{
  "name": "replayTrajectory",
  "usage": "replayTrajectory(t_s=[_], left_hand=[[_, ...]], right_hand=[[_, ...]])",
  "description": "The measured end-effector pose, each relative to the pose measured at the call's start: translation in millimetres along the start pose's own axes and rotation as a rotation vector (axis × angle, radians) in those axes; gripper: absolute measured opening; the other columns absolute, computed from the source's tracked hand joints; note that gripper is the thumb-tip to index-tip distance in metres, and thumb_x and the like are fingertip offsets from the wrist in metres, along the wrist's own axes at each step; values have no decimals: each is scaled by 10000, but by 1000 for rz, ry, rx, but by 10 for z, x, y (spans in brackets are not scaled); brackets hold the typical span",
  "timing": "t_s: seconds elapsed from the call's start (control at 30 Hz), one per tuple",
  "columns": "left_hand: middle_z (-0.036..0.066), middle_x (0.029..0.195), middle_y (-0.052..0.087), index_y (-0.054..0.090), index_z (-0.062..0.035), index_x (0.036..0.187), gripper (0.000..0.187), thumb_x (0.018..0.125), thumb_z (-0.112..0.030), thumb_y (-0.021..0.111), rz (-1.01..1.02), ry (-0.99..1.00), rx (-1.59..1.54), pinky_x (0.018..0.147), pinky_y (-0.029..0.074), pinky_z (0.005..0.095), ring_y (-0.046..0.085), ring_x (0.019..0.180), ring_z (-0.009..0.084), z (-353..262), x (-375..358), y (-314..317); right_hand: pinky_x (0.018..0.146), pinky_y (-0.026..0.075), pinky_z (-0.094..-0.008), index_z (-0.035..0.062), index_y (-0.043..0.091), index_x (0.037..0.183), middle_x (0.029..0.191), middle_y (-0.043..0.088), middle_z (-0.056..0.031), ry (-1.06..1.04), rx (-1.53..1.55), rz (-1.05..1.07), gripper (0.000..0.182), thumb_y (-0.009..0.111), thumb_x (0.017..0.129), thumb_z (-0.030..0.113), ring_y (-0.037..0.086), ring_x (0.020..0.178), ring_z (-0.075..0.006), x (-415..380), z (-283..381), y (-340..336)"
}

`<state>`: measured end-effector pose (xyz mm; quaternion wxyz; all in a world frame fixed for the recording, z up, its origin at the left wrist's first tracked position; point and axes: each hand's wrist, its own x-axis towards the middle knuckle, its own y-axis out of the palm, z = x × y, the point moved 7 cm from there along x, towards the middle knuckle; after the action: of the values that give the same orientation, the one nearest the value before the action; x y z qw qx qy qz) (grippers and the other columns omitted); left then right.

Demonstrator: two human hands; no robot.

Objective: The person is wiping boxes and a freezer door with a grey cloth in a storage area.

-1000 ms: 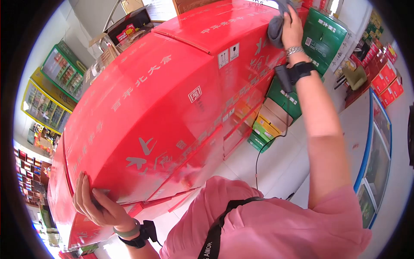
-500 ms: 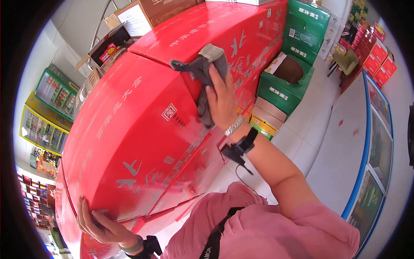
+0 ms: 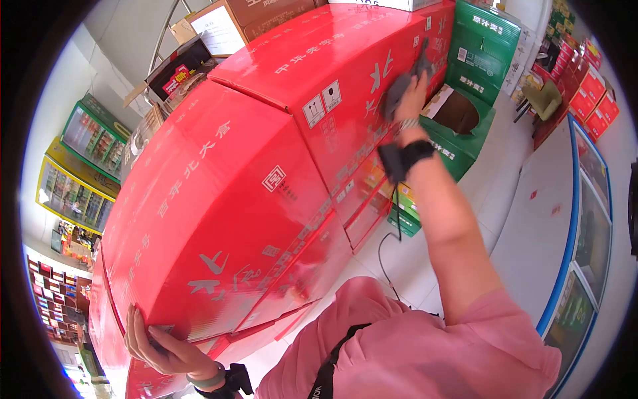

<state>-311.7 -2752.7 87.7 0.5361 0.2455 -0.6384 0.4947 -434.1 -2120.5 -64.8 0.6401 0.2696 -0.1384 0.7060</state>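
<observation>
My right hand (image 3: 413,103) holds a dark grey cloth (image 3: 396,95) against the printed front of a red carton (image 3: 359,83), near its far end. Part of the cloth is hidden behind the fingers. My left hand (image 3: 159,349) lies at the lower corner of the nearer red carton (image 3: 219,193), fingers stretched along one side and the thumb on the front face. The two large cartons stand side by side, with silver lettering on their tops and fronts.
Green cartons (image 3: 488,50) stand beyond the red ones, one with a cut-out hole. A glass-topped freezer (image 3: 558,279) with blue trim is at right. Brown boxes (image 3: 259,16) rest behind the cartons. Drinks coolers (image 3: 73,193) line the left. A black cable (image 3: 381,256) hangs from my right wrist.
My right hand has moved the cloth away to the right along the far carton's front, uncovering printed symbols near the seam. My left hand stays at its corner.
</observation>
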Motion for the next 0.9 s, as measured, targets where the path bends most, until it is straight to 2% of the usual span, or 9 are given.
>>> replayTrajectory(t_s=[0.1, 0.2, 0.37, 0.47, 0.57, 0.67, 0.8, 0.83, 0.9], left_hand=[[139, 1226, 677, 643, 34, 1237, 301, 1024, -75, 461, -5, 3, 9, 1011, 439, 430, 598, 1139, 294, -3, -18, 1], [138, 1228, 675, 645, 31, 1246, 295, 1039, -76, 463, -17, 0, -8, 1012, 450, 420, 595, 1144, 282, 6, -29, 3], [148, 1215, 681, 645, 42, 1227, 302, 1027, -95, 466, -26, -35, -10, 1005, 431, 427, 600, 1132, 295, 2, -31, 9], [145, 1228, 672, 655, 30, 1240, 292, 1044, -91, 476, -32, -12, -8, 1001, 456, 408, 596, 1136, 275, 26, -39, -3], [147, 1222, 677, 652, 40, 1228, 296, 1031, -87, 472, -29, -18, 13, 1004, 445, 418, 601, 1133, 285, 23, -26, 2], [153, 1207, 687, 646, 58, 1205, 305, 1007, -83, 462, -34, -45, 17, 1013, 425, 441, 609, 1127, 305, -9, -27, 28], [152, 1206, 686, 651, 58, 1194, 299, 1013, -90, 464, -42, -47, 18, 1009, 435, 433, 609, 1131, 297, -11, -27, 21], [153, 1206, 686, 652, 58, 1192, 297, 1016, -92, 465, -46, -37, 27, 1007, 437, 430, 609, 1132, 295, 0, -33, 23], [141, 1219, 680, 663, 38, 1215, 290, 1033, -86, 474, -59, -16, 10, 967, 468, 395, 607, 1122, 267, 17, -42, 19]], right_hand=[[1241, 141, -452, -15, 259, 1543, 1605, 283, -217, 52, 64, 152, 553, 382, 1072, 249, 217, 1493, -412, -1131, 806, -155], [1243, 109, -484, 5, 245, 1555, 1622, 251, -199, -37, -23, 405, 541, 358, 1063, 198, 188, 1499, -427, -2024, 1141, -235], [1240, 130, -471, 27, 285, 1550, 1604, 291, -205, -90, 32, 290, 532, 389, 1059, 203, 210, 1499, -399, -1566, 964, -161], [1196, 242, -445, 14, 365, 1506, 1564, 350, -232, -40, 135, 55, 501, 425, 1049, 208, 297, 1461, -378, -681, 625, -88], [1127, 345, -428, -13, 447, 1445, 1483, 460, -249, -24, 124, -64, 461, 443, 1033, 193, 436, 1366, -393, 121, -235, 1], [1113, 367, -427, -38, 458, 1427, 1437, 510, -254, 301, -46, -10, 464, 457, 1021, 185, 478, 1327, -404, 247, -744, -66], [1190, 263, -423, -36, 376, 1488, 1549, 381, -235, 130, 51, -28, 495, 402, 1060, 211, 359, 1429, -377, -729, -277, -152], [1223, 193, -429, -17, 310, 1527, 1591, 316, -216, 143, 77, 53, 514, 373, 1076, 221, 278, 1478, -357, -1101, -77, -195], [1231, 163, -438, 3, 266, 1551, 1605, 296, -204, 104, 9, 205, 541, 379, 1075, 235, 234, 1496, -374, -1823, 305, -299]])
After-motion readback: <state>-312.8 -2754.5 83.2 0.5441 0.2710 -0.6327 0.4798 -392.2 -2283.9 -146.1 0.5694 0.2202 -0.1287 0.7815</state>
